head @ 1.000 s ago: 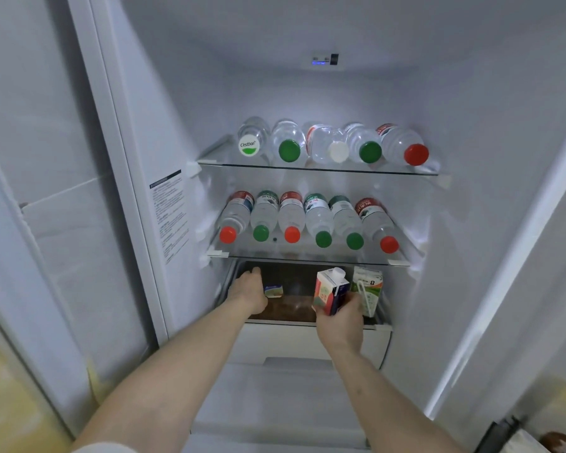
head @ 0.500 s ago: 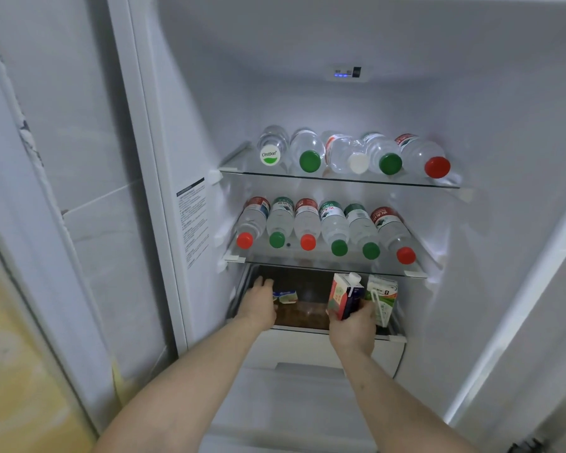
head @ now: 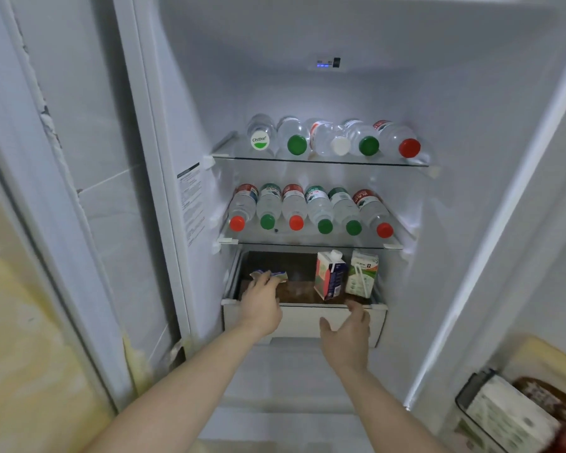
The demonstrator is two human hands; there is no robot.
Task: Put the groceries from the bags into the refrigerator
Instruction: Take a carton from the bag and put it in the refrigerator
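The open refrigerator has a pulled-out drawer [head: 303, 317] below two glass shelves. A red-and-blue carton [head: 330, 276] stands upright in the drawer, touching a green-and-white carton [head: 362, 274] on its right. My right hand [head: 347, 335] hovers in front of the drawer's front wall, fingers apart, holding nothing. My left hand [head: 262, 300] reaches into the drawer's left side, its fingers curled on a small flat packet [head: 270, 275]; most of the packet is hidden by the fingers.
Several water bottles lie on the upper shelf [head: 321, 162] and on the lower shelf [head: 307, 245], caps facing me. The fridge side wall [head: 190, 197] bears a label. At bottom right a black basket [head: 490, 416] holds more groceries.
My right hand let go of the red-and-blue carton, which now stands in the drawer, and drew back toward me. My left hand stayed on the small packet. The view shifted right.
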